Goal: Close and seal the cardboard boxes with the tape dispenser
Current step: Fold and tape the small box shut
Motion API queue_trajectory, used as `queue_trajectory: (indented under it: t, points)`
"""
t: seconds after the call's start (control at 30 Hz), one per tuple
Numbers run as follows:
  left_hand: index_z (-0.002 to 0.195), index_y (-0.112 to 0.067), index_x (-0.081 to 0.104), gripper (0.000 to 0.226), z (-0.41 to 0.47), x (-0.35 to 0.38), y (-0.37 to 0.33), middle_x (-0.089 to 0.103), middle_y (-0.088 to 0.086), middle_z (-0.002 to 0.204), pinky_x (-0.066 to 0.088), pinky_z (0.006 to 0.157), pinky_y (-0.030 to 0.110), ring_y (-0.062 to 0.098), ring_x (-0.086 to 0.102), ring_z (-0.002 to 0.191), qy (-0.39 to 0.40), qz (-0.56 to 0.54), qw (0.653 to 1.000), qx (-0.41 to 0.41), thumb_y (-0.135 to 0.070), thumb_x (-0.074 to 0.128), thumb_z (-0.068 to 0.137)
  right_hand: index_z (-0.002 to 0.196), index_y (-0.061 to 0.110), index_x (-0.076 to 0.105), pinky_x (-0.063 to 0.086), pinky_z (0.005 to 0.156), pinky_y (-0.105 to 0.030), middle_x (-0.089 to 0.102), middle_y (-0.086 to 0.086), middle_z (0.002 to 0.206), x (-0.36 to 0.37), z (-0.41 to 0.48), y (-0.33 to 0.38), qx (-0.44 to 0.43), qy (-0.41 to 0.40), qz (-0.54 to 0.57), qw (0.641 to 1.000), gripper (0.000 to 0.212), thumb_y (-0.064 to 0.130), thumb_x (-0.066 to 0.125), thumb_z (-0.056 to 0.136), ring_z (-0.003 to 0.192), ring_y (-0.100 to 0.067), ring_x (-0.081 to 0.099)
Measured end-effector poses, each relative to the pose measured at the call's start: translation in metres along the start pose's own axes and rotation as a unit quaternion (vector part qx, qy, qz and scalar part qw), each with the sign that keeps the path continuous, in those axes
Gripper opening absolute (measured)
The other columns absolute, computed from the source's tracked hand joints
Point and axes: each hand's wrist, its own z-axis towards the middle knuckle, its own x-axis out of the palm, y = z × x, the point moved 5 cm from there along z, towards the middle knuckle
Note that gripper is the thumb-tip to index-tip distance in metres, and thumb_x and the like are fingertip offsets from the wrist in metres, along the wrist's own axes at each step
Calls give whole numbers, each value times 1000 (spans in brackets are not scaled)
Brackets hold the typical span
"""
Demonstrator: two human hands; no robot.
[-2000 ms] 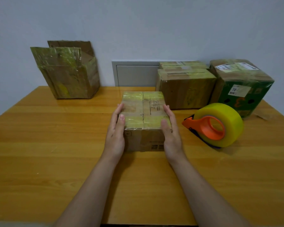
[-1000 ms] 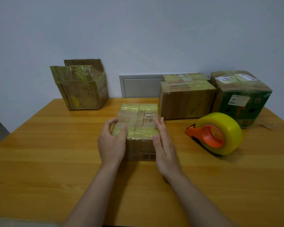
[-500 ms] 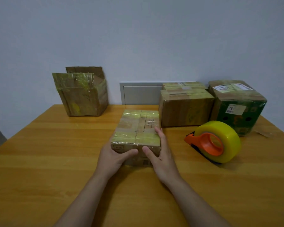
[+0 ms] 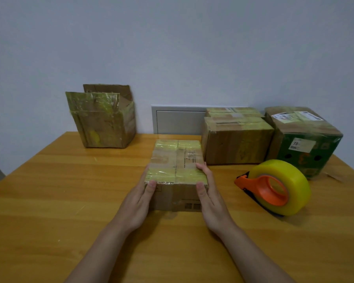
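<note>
A small cardboard box [image 4: 178, 160], shut and banded with yellowish tape, lies flat on the wooden table [image 4: 49, 201] in front of me. My left hand [image 4: 137, 201] lies along its left side with straight fingers, thumb on the near left corner. My right hand [image 4: 211, 201] presses the right side the same way, thumb on the near right corner. The tape dispenser [image 4: 274, 186], an orange handle carrying a thick yellow roll, stands on the table to the right, apart from both hands.
An open box [image 4: 104, 123] with raised flaps stands at the back left. At the back right are a taped brown box [image 4: 235, 139], a flatter box [image 4: 233, 112] behind it, and a green box [image 4: 302, 139] with labels. A grey wall panel [image 4: 178, 121] sits behind.
Both hands slid back along the small box's sides toward me, and the thumbs came onto its near corners. The box shifted slightly. The tape dispenser has not moved.
</note>
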Motion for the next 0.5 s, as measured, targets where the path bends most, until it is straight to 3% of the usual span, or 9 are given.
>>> queue_trajectory:
  t: [0.1,0.2,0.27,0.33,0.4,0.43,0.5]
  points:
    - [162,-45,17,59,-1,2,-2,39,-35,151,29,109,4,-25,34,133,17,-21,1000,4,-55,30,105,149,55,31,39,116,-54,25,16,165,-1,1,2,6,12,11,1000,59,77,38,94,151,-17,31]
    - [160,-48,17,61,-13,0,-16,38,-40,150,35,109,9,-27,36,128,36,-9,999,6,-60,36,103,143,59,38,51,106,-44,37,18,156,-14,1,2,29,9,37,999,42,59,42,101,136,-8,47]
    - [155,-46,36,56,-28,-1,-30,56,-26,143,51,102,29,-8,62,115,43,-10,999,15,-61,45,102,138,56,46,54,98,-42,50,12,145,-35,3,-1,53,-93,61,992,37,55,48,101,128,-13,54]
    - [128,-42,59,33,-41,-1,-50,75,-12,109,60,78,45,14,73,81,37,12,998,57,-58,55,99,128,41,54,53,86,-34,59,7,126,-57,2,1,68,-224,56,971,30,44,61,100,118,-18,59]
    - [108,-39,67,17,-38,-10,-72,72,-15,91,58,67,41,14,69,76,-35,68,989,123,-50,65,94,116,30,58,49,78,-28,60,4,116,-68,4,10,74,-267,27,960,23,30,70,96,112,-21,61]
    - [105,-38,67,13,-30,-18,-76,70,-17,92,58,68,39,12,67,81,-94,80,984,131,-43,69,94,115,29,58,49,78,-28,59,3,118,-69,7,15,79,-261,10,962,26,27,73,93,113,-21,60]
    - [113,-37,62,25,-3,-36,-72,63,-20,109,58,81,41,9,62,99,-194,79,972,102,-39,73,91,127,28,52,48,83,-29,50,4,130,-62,9,29,92,-223,-2,971,47,27,79,87,117,-17,54]
